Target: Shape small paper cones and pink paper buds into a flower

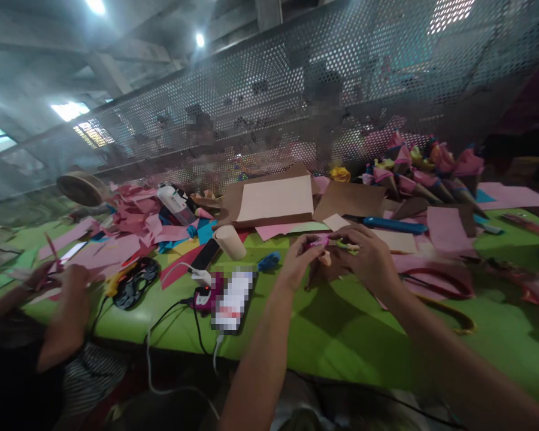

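Observation:
My left hand (299,257) is closed, with thumb and fingers pinching a small pink-purple paper piece (320,241). A pale tip shows just under it. Close on the other side, my right hand (367,254) has its fingers bent toward the same spot. A thin yellowish strip (348,246) runs to its fingertips, and its grip there looks like a pinch. Brown paper (327,270) shows beneath both hands, over the green tabletop (341,329). Small details between the fingers are blurred.
A blue cutter-like tool (393,225) lies beyond my right hand. A phone (233,302) with cables, a paper roll (230,242) and blue crumpled paper (268,261) sit left. Paper cones (426,173) stand back right. At far left, a co-worker's hands (67,278) handle paper.

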`<state>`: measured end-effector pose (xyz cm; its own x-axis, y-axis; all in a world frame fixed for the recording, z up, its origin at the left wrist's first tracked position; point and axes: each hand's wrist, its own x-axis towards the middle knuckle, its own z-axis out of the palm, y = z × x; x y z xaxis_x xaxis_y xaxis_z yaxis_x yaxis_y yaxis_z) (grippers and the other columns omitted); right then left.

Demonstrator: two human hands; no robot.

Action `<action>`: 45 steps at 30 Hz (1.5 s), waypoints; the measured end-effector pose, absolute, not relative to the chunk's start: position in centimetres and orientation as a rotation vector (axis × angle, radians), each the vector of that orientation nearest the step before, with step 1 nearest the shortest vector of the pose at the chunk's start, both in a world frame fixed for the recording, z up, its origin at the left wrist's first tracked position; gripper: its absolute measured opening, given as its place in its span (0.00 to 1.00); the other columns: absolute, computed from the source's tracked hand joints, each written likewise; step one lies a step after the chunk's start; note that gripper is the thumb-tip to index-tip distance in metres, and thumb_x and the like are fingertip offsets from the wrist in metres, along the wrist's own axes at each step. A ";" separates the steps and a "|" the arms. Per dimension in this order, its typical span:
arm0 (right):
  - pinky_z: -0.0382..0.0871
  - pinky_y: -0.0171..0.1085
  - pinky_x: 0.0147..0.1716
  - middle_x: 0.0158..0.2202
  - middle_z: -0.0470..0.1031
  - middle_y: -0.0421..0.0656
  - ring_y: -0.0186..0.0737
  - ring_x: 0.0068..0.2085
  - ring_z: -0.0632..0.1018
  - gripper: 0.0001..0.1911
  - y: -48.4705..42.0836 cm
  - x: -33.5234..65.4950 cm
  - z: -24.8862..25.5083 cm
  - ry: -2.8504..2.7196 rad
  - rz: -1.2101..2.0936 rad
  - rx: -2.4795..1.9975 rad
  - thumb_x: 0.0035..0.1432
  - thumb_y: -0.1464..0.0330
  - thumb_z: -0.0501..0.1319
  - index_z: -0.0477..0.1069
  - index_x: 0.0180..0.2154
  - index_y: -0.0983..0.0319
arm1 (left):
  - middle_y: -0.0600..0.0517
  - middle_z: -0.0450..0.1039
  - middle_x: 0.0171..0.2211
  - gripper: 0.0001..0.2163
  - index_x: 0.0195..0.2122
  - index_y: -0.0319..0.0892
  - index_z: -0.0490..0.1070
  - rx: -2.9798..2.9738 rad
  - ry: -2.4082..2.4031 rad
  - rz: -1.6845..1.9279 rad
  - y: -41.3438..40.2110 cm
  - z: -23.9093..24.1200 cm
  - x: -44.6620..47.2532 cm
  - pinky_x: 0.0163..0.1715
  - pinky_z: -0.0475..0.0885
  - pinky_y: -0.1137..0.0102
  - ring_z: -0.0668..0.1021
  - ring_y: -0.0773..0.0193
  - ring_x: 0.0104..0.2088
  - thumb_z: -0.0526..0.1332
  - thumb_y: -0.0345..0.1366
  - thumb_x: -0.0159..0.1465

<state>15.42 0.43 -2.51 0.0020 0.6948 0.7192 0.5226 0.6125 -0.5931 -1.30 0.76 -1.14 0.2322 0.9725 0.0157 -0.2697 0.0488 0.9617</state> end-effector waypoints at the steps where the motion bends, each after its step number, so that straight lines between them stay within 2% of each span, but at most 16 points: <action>1: 0.75 0.43 0.38 0.37 0.80 0.47 0.46 0.37 0.80 0.08 0.4 15.4 -2.5 -1.663 0.179 -1.024 0.63 0.61 0.65 0.79 0.37 0.58 | 0.53 0.76 0.29 0.17 0.36 0.42 0.76 1.110 0.846 1.146 0.8 -1.2 -1.3 0.35 0.71 0.70 0.76 0.67 0.30 0.74 0.46 0.52; 6: 0.75 0.44 0.39 0.37 0.80 0.47 0.47 0.38 0.80 0.09 0.3 15.5 -2.4 -1.697 0.198 -1.035 0.63 0.60 0.65 0.79 0.37 0.57 | 0.54 0.75 0.28 0.19 0.34 0.42 0.76 1.161 0.888 1.172 1.3 -1.9 -1.0 0.34 0.70 0.71 0.75 0.68 0.29 0.74 0.52 0.52; 11: 0.75 0.45 0.39 0.36 0.80 0.47 0.47 0.38 0.80 0.09 0.3 15.4 -2.5 -1.711 0.183 -1.042 0.62 0.59 0.65 0.79 0.36 0.57 | 0.54 0.74 0.29 0.18 0.36 0.41 0.76 1.194 0.917 1.180 1.6 -2.6 -1.0 0.35 0.70 0.72 0.74 0.68 0.30 0.73 0.50 0.54; 21: 0.75 0.45 0.38 0.34 0.79 0.45 0.47 0.37 0.80 0.04 0.3 15.1 -2.6 -1.726 0.099 -0.972 0.63 0.66 0.65 0.77 0.34 0.58 | 0.56 0.72 0.28 0.17 0.36 0.42 0.73 1.189 0.935 1.182 1.7 -3.1 -0.9 0.34 0.68 0.72 0.72 0.69 0.29 0.72 0.49 0.55; 29: 0.74 0.44 0.38 0.35 0.80 0.45 0.46 0.38 0.79 0.04 0.0 15.0 -2.3 -1.702 0.057 -0.984 0.63 0.65 0.64 0.77 0.35 0.57 | 0.55 0.72 0.30 0.18 0.35 0.42 0.73 1.145 0.953 1.182 1.7 -3.0 -0.8 0.35 0.69 0.72 0.72 0.69 0.30 0.72 0.51 0.55; 38: 0.74 0.40 0.34 0.34 0.79 0.43 0.42 0.34 0.78 0.07 -0.3 15.2 -1.6 -1.590 0.275 -0.999 0.60 0.61 0.68 0.77 0.35 0.57 | 0.55 0.71 0.28 0.19 0.33 0.42 0.72 1.165 0.924 1.180 1.5 -2.7 -0.9 0.35 0.69 0.71 0.72 0.69 0.29 0.71 0.52 0.55; 45: 0.76 0.44 0.40 0.39 0.80 0.46 0.46 0.40 0.80 0.08 -0.1 15.3 -1.8 -1.627 0.414 -0.976 0.61 0.59 0.67 0.79 0.38 0.56 | 0.53 0.75 0.30 0.18 0.34 0.42 0.75 1.129 0.912 1.170 1.0 -1.7 -1.0 0.35 0.71 0.69 0.75 0.67 0.30 0.72 0.51 0.55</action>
<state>15.30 -0.06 -1.79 -0.0183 0.7723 0.6350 0.3752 0.5940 -0.7117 -1.00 1.04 -1.73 0.1837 0.9827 0.0223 -0.2189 0.0188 0.9756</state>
